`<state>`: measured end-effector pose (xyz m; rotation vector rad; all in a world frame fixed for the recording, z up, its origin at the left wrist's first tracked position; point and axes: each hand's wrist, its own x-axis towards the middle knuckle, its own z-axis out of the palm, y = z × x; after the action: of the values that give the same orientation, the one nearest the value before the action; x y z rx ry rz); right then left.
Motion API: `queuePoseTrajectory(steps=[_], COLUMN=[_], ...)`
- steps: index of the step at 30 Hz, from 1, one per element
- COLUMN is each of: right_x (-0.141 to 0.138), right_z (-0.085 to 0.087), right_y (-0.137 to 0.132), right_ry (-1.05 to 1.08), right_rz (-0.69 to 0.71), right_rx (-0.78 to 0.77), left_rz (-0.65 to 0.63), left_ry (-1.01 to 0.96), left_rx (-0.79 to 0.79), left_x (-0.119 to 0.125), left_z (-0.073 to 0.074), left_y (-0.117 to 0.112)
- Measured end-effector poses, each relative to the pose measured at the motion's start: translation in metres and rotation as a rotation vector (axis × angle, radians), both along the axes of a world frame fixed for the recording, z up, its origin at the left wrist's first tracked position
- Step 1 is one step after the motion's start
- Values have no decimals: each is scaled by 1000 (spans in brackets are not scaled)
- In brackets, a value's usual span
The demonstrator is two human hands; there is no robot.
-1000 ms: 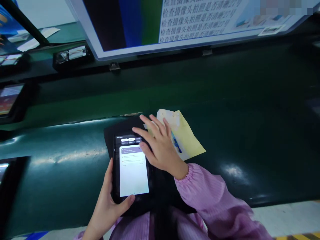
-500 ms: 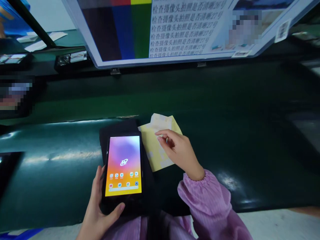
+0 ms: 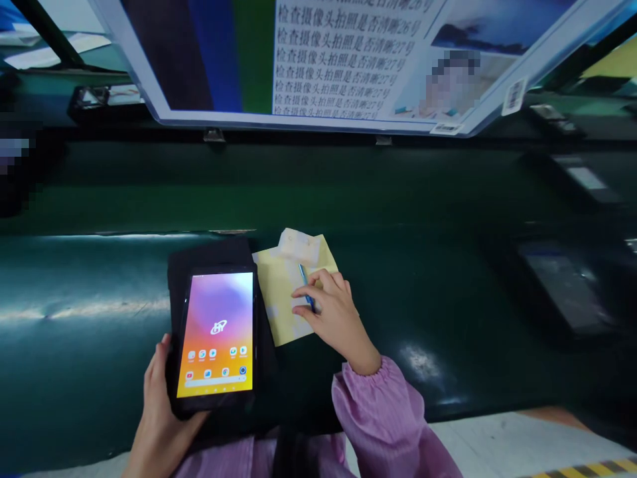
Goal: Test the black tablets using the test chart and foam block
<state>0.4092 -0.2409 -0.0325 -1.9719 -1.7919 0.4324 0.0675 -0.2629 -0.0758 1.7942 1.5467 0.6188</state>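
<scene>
My left hand (image 3: 162, 411) grips a black tablet (image 3: 215, 334) by its lower left side, with the fingers along the left edge. The tablet's lit screen shows a home page of icons on a purple and orange background. Under it lies a dark, flat mat or case (image 3: 209, 251). To the right, my right hand (image 3: 331, 309) hovers over a blue pen (image 3: 302, 272), thumb and forefinger apart and the other fingers curled. The hand partly covers the pen, which appears to lie on a yellow paper (image 3: 273, 282). A small whitish slip (image 3: 298, 245) rests at the paper's top.
A large framed test chart (image 3: 259, 120) with colour bars and printed lines stands across the back. Dark devices (image 3: 565, 285) lie on the green bench (image 3: 423, 219) at right, and another (image 3: 109, 99) at back left. Striped floor tape (image 3: 592, 469) shows lower right.
My right hand has drawn back towards me over the paper, uncovering the blue pen. My left thumb has left the tablet's front lower edge. The whole view has shifted to the right.
</scene>
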Motion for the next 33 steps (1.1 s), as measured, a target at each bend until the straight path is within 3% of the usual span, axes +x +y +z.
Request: queuePoseTrajectory(steps=[5,11,16,20,24,29,33], right_x=[-2,-1,0,-1,-3,-1,1], right_z=[-3,-6,-7,-7,-8,-5,-4], right_y=[1,2,4,6,6,6,8], right_ry=[49,109,142,157,166,218,234], right_rz=[-14,-47,-86,-94,-84,-125,-143], right_rx=[-73,-127,-181,-185,-185,-167,-176], left_rz=[-97,-112,-178,-192,-247,-263,-232], left_ry=[112,144,219,204,126,44,-1], left_rx=[69,93,164,219,246,304,333], left_x=[-7,-3,-16,-19,-8,17,44], left_z=[-1,0,-12,-15,-11,-14,-21], left_y=[4,0,22,68,138,225,277])
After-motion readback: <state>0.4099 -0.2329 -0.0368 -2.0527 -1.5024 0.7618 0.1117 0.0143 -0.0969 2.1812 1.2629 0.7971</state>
